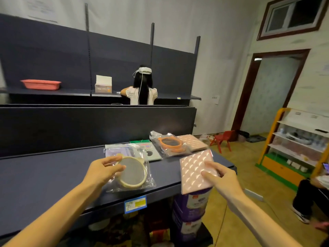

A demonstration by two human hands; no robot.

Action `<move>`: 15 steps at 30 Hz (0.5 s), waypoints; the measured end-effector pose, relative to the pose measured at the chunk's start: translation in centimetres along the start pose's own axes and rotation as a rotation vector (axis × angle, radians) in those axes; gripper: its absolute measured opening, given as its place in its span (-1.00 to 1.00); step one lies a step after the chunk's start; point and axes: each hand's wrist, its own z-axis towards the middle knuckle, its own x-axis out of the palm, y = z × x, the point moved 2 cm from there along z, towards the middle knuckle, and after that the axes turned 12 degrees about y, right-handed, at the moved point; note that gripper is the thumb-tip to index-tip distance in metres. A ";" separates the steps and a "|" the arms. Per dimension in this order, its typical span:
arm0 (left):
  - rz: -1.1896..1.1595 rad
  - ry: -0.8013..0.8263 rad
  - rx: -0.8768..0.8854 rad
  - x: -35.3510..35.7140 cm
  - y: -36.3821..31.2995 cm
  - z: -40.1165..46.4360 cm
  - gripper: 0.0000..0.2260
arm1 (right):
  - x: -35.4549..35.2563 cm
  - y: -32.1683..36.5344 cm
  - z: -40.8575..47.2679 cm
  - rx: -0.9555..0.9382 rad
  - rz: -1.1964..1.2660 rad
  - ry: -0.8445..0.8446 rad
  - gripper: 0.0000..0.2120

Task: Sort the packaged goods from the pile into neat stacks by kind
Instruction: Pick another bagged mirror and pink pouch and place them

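Nearest, right hand (219, 177) pinches a pink quilted pack (196, 171), flat square with glossy diamond padding, thumb on top and fingers under its right edge; it is held tilted, mostly off the front right corner of the shelf (53, 175), probably in transit to its own stack. Left hand (105, 169) is curled on the top-left rim of a cream round mirror (132, 172) in a clear crinkly bag, thumb across the face and fingers at the rim. The disc has small ear bumps, and the bag lies flat on the dark matte shelf near the front lip; whether it is being lifted or just set down, cannot tell. Blue price tag (135, 204) sits on the shelf lip below it. Purple tins (191, 205) are stacked under the shelf, right side. Farther back, the remaining pile lies in a loose row: a pale lilac flat pack (116, 152) just behind the cream mirror, then a light green card pack (150, 151) with round cutouts, overlapping. Right of that is an orange round mirror (170, 142) in clear plastic, same eared shape, so likely the mate for the cream one. It lies partly over another pink quilted pack (195, 142), likely where the held one belongs. Judgement: sorting is early, no tidy stacks yet. Slippery film may slide when stacked.
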 end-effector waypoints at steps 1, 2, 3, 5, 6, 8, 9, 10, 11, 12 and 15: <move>-0.003 0.000 -0.001 0.7 -0.1 0.4 -0.68 | -0.7 -0.3 0.6 0.001 0.010 0.000 -0.68; -0.006 -0.002 -0.002 1.4 -0.2 1.1 -0.68 | -1.2 -0.6 1.3 -0.003 0.019 0.000 -0.68; -0.010 -0.004 -0.002 2.1 -0.3 1.7 -0.68 | -1.8 -0.8 2.1 -0.004 0.026 -0.004 -0.68; -0.024 -0.006 -0.002 3.3 -0.5 3.3 -0.67 | -2.8 -1.2 3.7 -0.014 0.039 -0.008 -0.68; -0.039 -0.008 -0.003 3.8 -0.6 4.3 -0.67 | -3.3 -1.3 4.6 -0.019 0.043 -0.008 -0.68; -0.074 -0.002 -0.005 5.2 -1.0 6.2 -0.68 | -4.4 -1.7 6.4 -0.027 0.045 -0.016 -0.68; -0.082 -0.001 -0.004 6.0 -1.3 7.1 -0.69 | -5.0 -1.8 7.3 -0.027 0.045 -0.019 -0.67; -0.088 0.000 -0.004 6.7 -1.7 8.1 -0.70 | -5.6 -2.0 8.3 -0.027 0.046 -0.016 -0.66; -0.093 0.000 0.000 7.5 -2.0 9.1 -0.71 | -6.1 -2.1 9.3 -0.024 0.048 -0.010 -0.65; -0.101 0.001 0.008 8.2 -2.4 10.2 -0.71 | -6.7 -2.2 10.4 -0.026 0.044 -0.006 -0.65; -0.113 0.000 0.036 10.0 -3.0 13.5 -0.68 | -8.2 -2.2 14.1 -0.052 0.005 -0.011 -0.64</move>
